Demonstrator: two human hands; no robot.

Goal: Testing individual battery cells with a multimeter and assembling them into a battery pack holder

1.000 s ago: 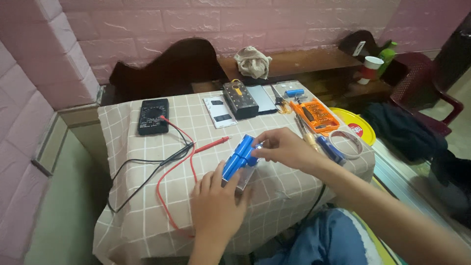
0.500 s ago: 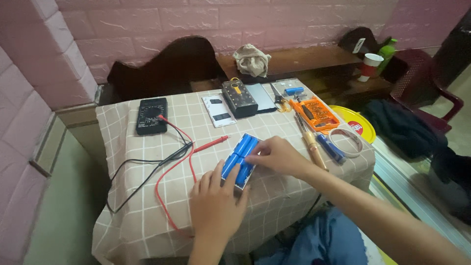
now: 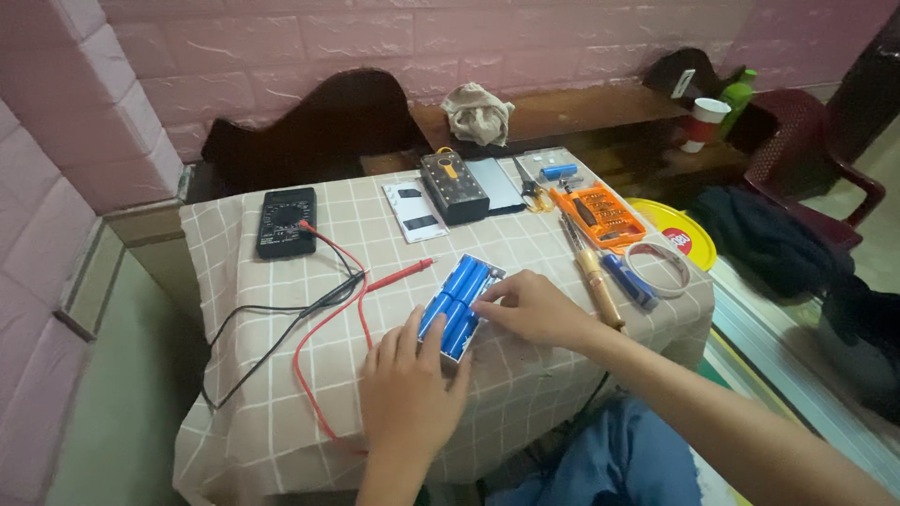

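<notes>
A: What occupies the middle of the view?
B: A pack of blue cylindrical cells (image 3: 459, 300), bundled side by side, lying flat on the checked cloth of the surface (image 3: 525, 375), near its front edge.

A: How do the hands stand?
B: The left hand (image 3: 408, 389) rests at the pack's near end, fingers curled against the cells. The right hand (image 3: 534, 307) meets its right long edge, fingertips (image 3: 483, 305) pinching there. Both hands are closed lightly on the pack; neither lifts it.

A: How is the pack likely to handle?
B: Judged from its build, it is stiff and fairly heavy for its bulk. The smooth sleeves look slippery, so a grip across the long flanks seems safer than one at the ends, where bare terminals and thin joining strips may sit.

A: What lies about it?
B: A black multimeter (image 3: 286, 222) at the far left, its red probe (image 3: 401, 275) and black lead trailing toward the pack. Farther back, a dark box (image 3: 454, 187); to the right, an orange bit case (image 3: 597, 214), a wooden-handled tool (image 3: 597, 281) and a coil of pale wire (image 3: 658, 267).
</notes>
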